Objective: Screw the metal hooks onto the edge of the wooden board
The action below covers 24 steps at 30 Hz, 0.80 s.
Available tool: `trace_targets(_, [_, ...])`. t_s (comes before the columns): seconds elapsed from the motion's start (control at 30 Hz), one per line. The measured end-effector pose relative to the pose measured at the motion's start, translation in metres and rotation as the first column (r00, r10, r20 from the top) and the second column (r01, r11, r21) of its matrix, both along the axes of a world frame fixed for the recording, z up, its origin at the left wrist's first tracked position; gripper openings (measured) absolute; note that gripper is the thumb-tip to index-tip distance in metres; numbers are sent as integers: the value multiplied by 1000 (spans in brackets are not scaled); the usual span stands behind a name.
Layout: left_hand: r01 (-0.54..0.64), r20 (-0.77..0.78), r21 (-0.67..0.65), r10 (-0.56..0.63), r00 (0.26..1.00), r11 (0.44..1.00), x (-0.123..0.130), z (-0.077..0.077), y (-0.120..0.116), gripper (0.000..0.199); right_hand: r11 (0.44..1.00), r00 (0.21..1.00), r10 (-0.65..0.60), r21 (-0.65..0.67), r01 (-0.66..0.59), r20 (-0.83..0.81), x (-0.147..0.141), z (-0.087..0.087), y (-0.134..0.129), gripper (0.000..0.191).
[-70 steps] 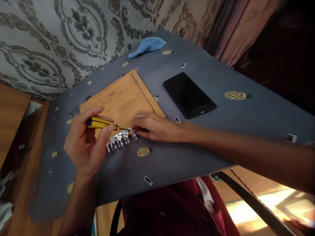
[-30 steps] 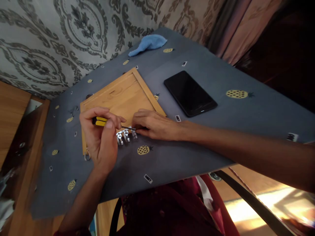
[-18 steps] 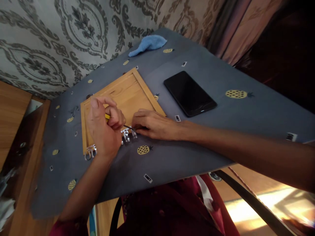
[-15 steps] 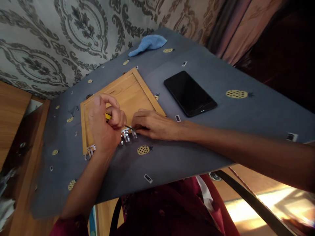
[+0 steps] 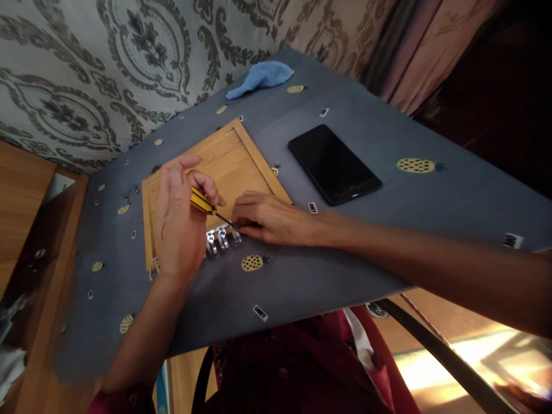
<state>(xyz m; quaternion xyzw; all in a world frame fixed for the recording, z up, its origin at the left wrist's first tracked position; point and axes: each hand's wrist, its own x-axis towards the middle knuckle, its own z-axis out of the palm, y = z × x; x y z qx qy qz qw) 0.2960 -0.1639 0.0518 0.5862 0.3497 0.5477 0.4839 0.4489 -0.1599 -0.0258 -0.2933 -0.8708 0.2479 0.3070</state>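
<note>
My left hand [image 5: 179,221] is around a yellow screwdriver [image 5: 201,201] with black marks on its handle, its fingers looser and partly stretched. The shaft slants down to the right, and its tip meets a metal hook [image 5: 236,233] on the near edge of a wooden framed board [image 5: 230,155]. Beside that tip, my right hand [image 5: 269,221] has its fingers curled and pressed around the hook's base; the fingertips are partly hidden. Several more silver hooks [image 5: 222,237] line the same edge. Another hook [image 5: 150,273] shows at the board's left corner, partly behind my left wrist.
A black phone [image 5: 334,164] lies right of the board on the grey pineapple-print tablecloth [image 5: 353,253]. Towards the wall lies a blue cloth [image 5: 263,77]. Small metal pieces [image 5: 134,191] rest left of the board. The patterned wall [image 5: 86,86] borders the table's far side.
My left fingers have opened up and shifted around the handle, showing more of the screwdriver and more hooks. The right hand and the board stay in place.
</note>
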Motion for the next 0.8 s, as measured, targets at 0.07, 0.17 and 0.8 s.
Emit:
trace_targets(0.07, [-49,58,-29,51,997,998,1,0,-2,13,1000,1000,-1,-2,1,5,0,0,0,7])
trace_targets(0.17, [-73,103,-80,81,991,994,4,2,-4,12,1000,1000,-5,-12,5,4,0,-1,1,8])
trace_targets(0.8, [530,79,-31,-526,847,847,-14,1,6,21,1000,1000,-7,-2,7,-29,0,-2,0,10])
